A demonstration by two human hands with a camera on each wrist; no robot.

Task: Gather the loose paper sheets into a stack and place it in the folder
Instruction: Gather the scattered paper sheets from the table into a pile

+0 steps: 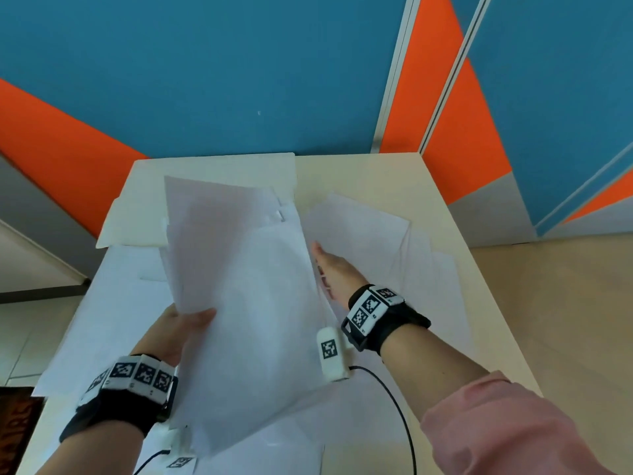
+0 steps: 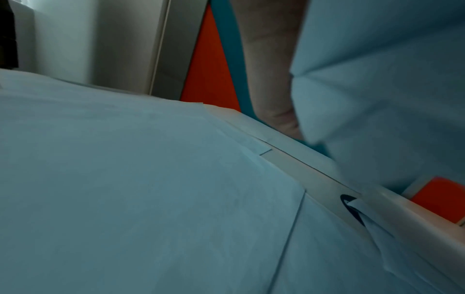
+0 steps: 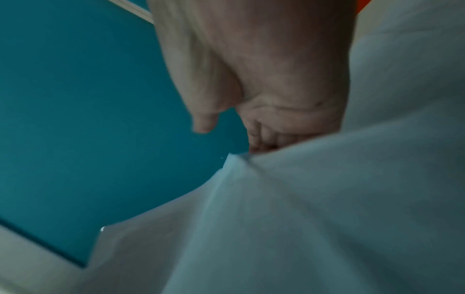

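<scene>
The left hand (image 1: 178, 332) pinches the lifted sheets (image 1: 239, 286) at their near edge, steadying them; beyond that grip lies the open folder (image 1: 137, 214). Right hand (image 1: 337, 274), fingers straight, reaches under the sheets' right side, probably squaring them.

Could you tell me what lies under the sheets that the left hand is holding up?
Under the held sheets, more loose sheets lie on the table, and the white folder shows at the far left. The sheets hide the middle of the table.
</scene>
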